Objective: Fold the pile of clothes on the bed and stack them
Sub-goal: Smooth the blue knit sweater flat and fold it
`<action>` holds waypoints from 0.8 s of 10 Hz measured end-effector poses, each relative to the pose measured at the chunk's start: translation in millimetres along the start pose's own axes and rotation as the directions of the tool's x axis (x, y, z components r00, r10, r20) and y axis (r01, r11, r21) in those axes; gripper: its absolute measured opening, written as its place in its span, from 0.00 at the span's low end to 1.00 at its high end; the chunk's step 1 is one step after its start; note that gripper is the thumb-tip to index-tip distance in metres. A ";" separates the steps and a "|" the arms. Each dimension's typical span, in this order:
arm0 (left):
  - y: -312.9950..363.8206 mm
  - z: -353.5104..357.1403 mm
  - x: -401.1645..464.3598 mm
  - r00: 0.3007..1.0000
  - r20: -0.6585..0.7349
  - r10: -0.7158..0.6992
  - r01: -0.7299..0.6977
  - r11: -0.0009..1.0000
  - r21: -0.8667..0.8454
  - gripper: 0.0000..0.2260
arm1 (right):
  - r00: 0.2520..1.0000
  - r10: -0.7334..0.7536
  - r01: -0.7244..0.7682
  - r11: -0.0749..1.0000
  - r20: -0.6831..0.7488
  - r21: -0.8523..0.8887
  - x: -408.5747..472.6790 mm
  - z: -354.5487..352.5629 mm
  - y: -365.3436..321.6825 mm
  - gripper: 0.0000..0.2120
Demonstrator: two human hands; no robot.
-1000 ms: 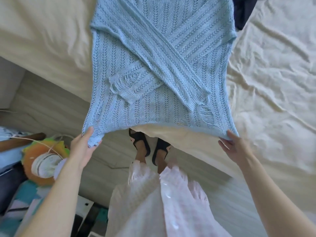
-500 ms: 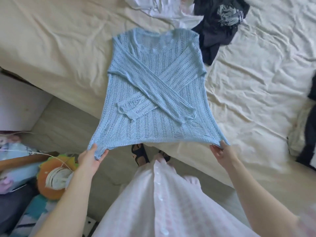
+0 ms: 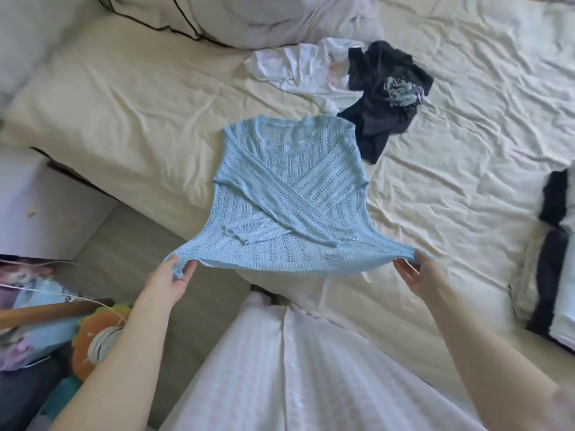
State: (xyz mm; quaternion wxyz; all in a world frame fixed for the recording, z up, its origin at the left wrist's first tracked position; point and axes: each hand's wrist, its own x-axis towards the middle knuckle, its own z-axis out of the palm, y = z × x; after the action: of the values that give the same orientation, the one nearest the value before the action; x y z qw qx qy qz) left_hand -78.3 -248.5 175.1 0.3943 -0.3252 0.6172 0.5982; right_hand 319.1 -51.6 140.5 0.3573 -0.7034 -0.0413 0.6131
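Note:
A light blue knit sweater (image 3: 289, 194) lies on the cream bed sheet (image 3: 140, 119) with both sleeves crossed over its front. Its hem is lifted off the bed edge and stretched wide. My left hand (image 3: 169, 281) pinches the hem's left corner. My right hand (image 3: 420, 272) pinches the hem's right corner. Beyond the collar lie a crumpled white garment (image 3: 298, 66) and a dark navy garment (image 3: 382, 88) with a pale print.
A pale pillow (image 3: 249, 17) sits at the head of the bed. Dark and white clothes (image 3: 553, 262) lie at the right edge. A soft toy (image 3: 96, 340) and clutter sit on the floor at lower left.
The view has risen and pulled back, so more of the bed shows. Both hands have lifted the sweater's hem higher off the bed edge while keeping hold of its corners.

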 end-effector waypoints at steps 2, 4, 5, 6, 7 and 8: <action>36.8 71.6 -1.2 0.997 0.028 0.077 -0.070 0.979 -0.193 0.10 | 1.000 0.014 -0.014 0.998 0.011 0.058 28.1 60.2 -47.1 0.07; 75.8 155.2 40.4 0.973 0.134 -0.190 0.230 0.878 -0.421 0.13 | 0.997 -0.051 0.053 0.998 0.053 -0.043 72.9 133.3 -93.5 0.07; 97.1 199.9 87.3 0.992 0.088 -0.089 0.112 0.941 -0.318 0.12 | 0.998 -0.054 0.054 0.999 0.021 0.010 101.2 181.1 -120.1 0.05; 121.2 245.7 124.6 0.988 0.089 0.126 -0.111 0.981 -0.157 0.11 | 0.998 -0.067 0.067 0.998 0.014 -0.006 138.5 229.2 -139.9 0.11; 131.6 286.0 158.9 0.987 0.086 0.137 -0.125 0.983 -0.136 0.09 | 0.996 -0.093 0.093 0.995 0.019 -0.031 177.6 275.0 -153.9 0.16; 133.6 319.7 195.9 0.983 0.123 0.138 -0.125 0.986 -0.113 0.09 | 0.996 -0.091 0.092 0.995 0.026 -0.041 216.1 311.2 -159.3 0.14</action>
State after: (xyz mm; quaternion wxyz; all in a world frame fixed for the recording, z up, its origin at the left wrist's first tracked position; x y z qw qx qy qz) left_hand -257.2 93.0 76.4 0.3759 -0.2639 0.5781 0.6744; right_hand 154.9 314.3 50.9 0.3696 -0.7007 -0.0904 0.6035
